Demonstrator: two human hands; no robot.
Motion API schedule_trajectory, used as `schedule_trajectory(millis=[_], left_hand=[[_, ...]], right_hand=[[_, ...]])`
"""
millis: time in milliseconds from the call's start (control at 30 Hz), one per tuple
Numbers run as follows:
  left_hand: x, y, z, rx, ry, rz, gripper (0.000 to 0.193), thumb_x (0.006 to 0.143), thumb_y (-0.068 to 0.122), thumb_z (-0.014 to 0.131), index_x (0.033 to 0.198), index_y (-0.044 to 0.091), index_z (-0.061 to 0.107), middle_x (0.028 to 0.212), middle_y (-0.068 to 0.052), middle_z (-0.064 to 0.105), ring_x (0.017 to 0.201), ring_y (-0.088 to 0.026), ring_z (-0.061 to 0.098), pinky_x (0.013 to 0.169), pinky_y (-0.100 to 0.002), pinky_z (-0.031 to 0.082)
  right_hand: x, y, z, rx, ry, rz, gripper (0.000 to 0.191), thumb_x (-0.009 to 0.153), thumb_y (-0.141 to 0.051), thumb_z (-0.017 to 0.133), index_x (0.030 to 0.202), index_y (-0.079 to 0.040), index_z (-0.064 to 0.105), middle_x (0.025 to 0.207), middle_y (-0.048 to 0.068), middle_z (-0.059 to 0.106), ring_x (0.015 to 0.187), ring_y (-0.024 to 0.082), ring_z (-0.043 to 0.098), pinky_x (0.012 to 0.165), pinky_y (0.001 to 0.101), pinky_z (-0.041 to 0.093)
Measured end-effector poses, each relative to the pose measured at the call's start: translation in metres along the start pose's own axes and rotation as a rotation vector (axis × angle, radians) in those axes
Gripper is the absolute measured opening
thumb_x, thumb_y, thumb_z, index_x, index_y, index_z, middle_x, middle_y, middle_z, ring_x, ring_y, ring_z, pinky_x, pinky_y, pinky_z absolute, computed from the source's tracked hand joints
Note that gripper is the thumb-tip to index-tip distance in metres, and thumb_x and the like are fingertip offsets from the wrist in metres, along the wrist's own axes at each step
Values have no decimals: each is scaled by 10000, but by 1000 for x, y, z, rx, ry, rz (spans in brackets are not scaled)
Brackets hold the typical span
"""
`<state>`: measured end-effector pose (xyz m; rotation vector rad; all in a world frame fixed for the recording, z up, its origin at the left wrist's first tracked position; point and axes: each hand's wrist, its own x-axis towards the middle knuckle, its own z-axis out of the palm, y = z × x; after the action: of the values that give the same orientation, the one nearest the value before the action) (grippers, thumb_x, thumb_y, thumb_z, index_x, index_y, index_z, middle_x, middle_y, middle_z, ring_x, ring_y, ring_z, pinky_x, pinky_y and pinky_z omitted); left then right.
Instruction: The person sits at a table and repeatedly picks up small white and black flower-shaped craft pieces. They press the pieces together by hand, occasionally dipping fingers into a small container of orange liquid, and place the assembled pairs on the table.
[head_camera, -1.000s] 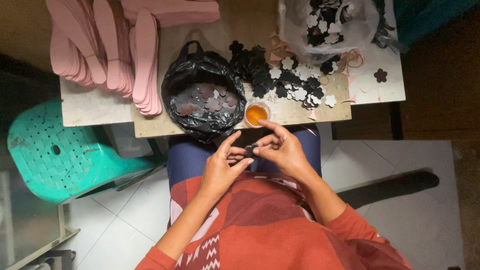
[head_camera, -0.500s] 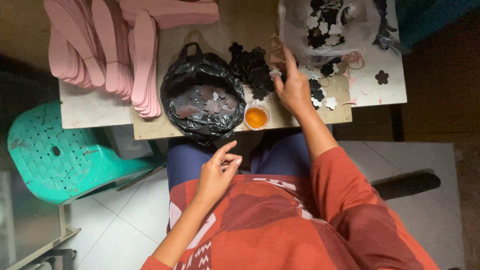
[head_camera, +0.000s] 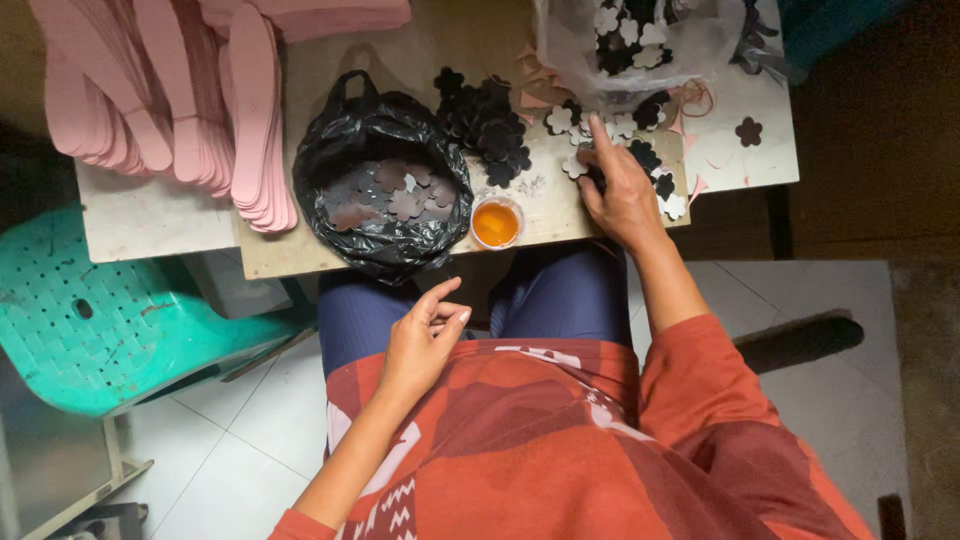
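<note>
Head view: the right hand (head_camera: 622, 190) was extended onto the bench (head_camera: 520, 205), fingers loosely spread and pressed on the scattered black and white flower cutouts (head_camera: 640, 160) near the far right edge, index fingertip on one white piece; whether any piece was gripped cannot be told. The left hand (head_camera: 420, 340) was held above the lap, fingers half curled and open, with nothing visibly held. On the bench, a small cup of orange glue (head_camera: 495, 222) stood just beside a black plastic bag (head_camera: 385, 185) containing dark cutouts, with pink sole blanks (head_camera: 215, 100) stacked at the left and a clear bag (head_camera: 640, 40) of cutouts beyond the right hand.
</note>
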<state>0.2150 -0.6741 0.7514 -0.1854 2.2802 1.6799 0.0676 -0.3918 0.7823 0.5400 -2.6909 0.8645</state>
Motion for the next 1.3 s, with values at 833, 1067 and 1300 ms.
schedule_trajectory(millis=[833, 1067, 1300], left_hand=[[6, 22, 28, -550, -70, -149, 314, 976, 169, 630, 1264, 47, 659, 952, 3, 773, 762, -59, 682, 688, -201, 571], [0, 29, 27, -415, 83, 127, 378, 830, 43, 838, 1145, -17, 638, 937, -2, 675, 788, -32, 612, 662, -181, 538], [1, 8, 24, -544, 8, -6, 205, 1008, 180, 644, 1108, 18, 720, 886, -17, 744, 757, -54, 664, 673, -185, 559]], right_hand=[[-63, -60, 22, 1223, 43, 753, 875, 934, -2, 691, 1657, -19, 198, 999, 118, 748, 765, 82, 659, 682, 213, 517], [-99, -109, 29, 1286, -91, 710, 840, 921, 25, 654, 1636, -3, 213, 1026, 121, 756, 950, 126, 709, 893, 263, 565], [-109, -109, 38, 1305, -64, 728, 802, 946, 47, 669, 1639, 23, 267, 1030, 130, 741, 953, 120, 679, 879, 253, 540]])
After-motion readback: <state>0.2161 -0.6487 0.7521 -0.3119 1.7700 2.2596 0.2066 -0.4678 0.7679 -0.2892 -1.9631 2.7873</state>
